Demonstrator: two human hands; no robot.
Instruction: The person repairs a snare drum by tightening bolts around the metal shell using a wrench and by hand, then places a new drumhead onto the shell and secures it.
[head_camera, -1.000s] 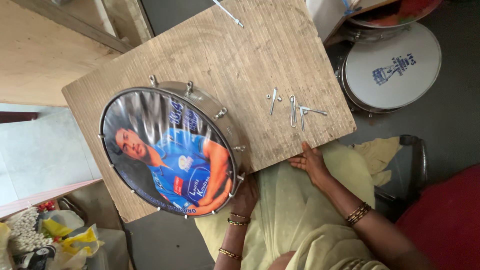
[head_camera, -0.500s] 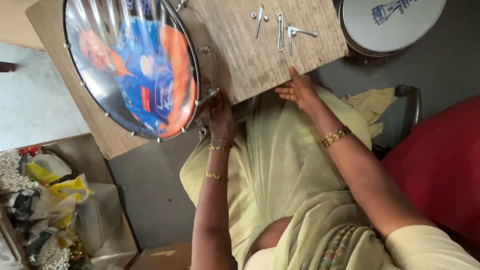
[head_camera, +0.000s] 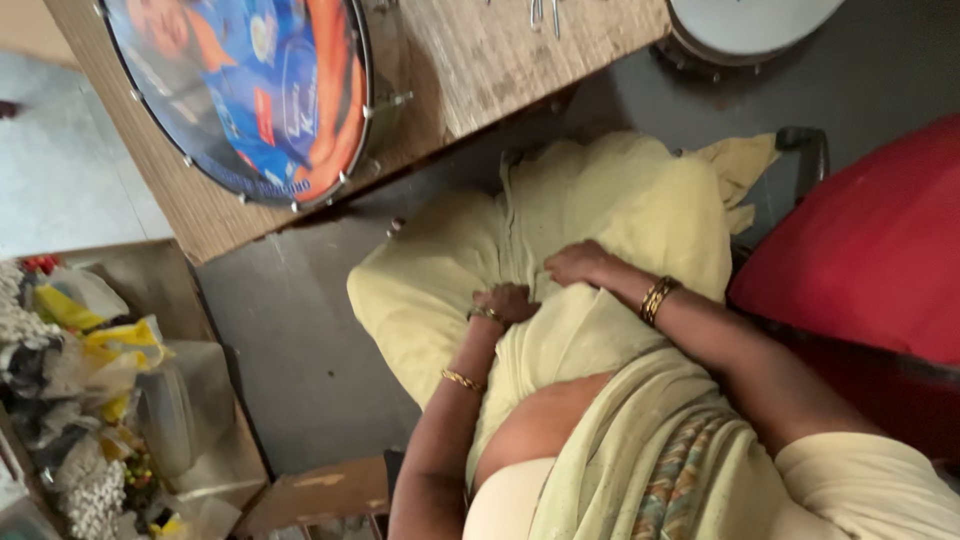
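My left hand (head_camera: 505, 302) lies on my lap with its fingers curled into the pale yellow cloth (head_camera: 620, 200) at a fold. My right hand (head_camera: 580, 262) rests just beside it on the same cloth, fingers bent toward the fold; whether it grips is unclear. Both wrists carry gold bangles. Up and to the left, a round drum (head_camera: 240, 90) with a blue and orange printed head lies on a wooden board (head_camera: 480, 60), well away from both hands. Small metal pieces (head_camera: 545, 10) show at the board's top edge.
A white drum head (head_camera: 750, 25) sits at the top right. A red cushion-like surface (head_camera: 870, 240) and a black chair arm (head_camera: 805, 150) are at the right. Bags and clutter (head_camera: 80, 400) fill the left; a cardboard box (head_camera: 310, 495) stands below.
Both hands left the board's edge and came down to my lap. The view tilted downward, so the drum and board slid to the top of the frame.
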